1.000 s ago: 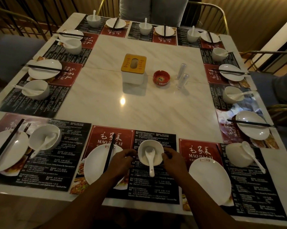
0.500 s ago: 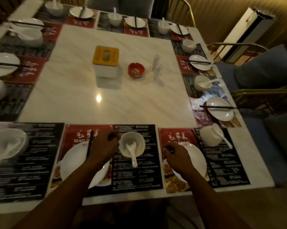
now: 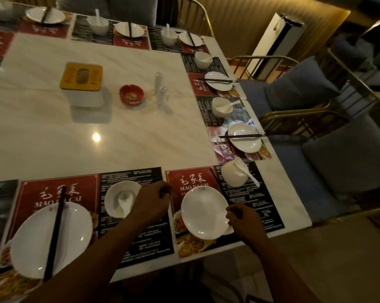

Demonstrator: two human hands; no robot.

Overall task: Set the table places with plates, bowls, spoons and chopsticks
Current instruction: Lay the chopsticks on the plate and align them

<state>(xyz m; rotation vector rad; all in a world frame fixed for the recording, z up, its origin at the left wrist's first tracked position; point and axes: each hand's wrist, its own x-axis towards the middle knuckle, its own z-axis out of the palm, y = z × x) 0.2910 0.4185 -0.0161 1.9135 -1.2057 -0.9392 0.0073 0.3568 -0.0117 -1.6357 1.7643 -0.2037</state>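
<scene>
Your right hand [image 3: 243, 221] pinches the right rim of the plate [image 3: 203, 212] on the red placemat [image 3: 184, 182] — your left hand [image 3: 151, 205] curls just beside the bowl [image 3: 116, 191] with its spoon [image 3: 124, 203], though whether it grips anything cannot be told.

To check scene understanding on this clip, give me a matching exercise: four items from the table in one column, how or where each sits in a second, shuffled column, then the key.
Things
1. near-left plate
2. near-right plate
3. red ashtray
4. corner bowl

States
A. spoon leaning out of it
B. mid-table, beside the tissue box
C. black chopsticks lying across it
D. nothing on it, right hand gripping its rim

Pairs: 1-C, 2-D, 3-B, 4-A
</scene>
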